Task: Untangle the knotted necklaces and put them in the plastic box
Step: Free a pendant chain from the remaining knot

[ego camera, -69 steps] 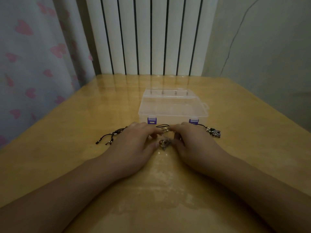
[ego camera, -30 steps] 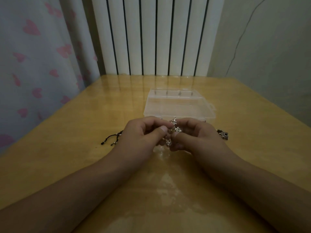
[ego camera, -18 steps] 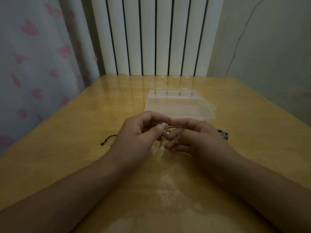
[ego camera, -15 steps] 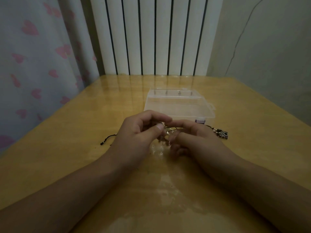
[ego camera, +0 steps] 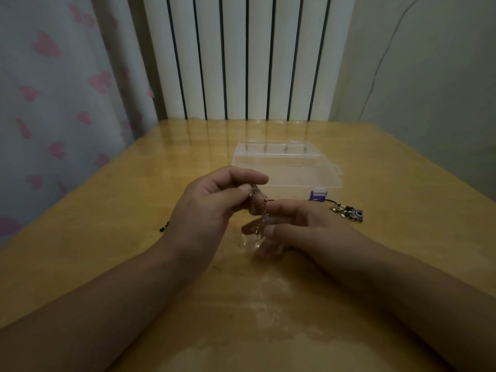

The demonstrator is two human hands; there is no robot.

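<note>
Left hand (ego camera: 212, 208) fingers pinch the thin pinkish metal chain necklace (ego camera: 259, 210) just in front of the closed clear plastic box (ego camera: 284, 167); right hand (ego camera: 300, 224) fingers grip its lower end, black cord with dark charms (ego camera: 349, 212) trailing right of the box.

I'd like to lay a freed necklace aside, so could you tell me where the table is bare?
The table is bare left of the left hand and behind the plastic box. It is crowded between the box, the right hand and the charms.
</note>
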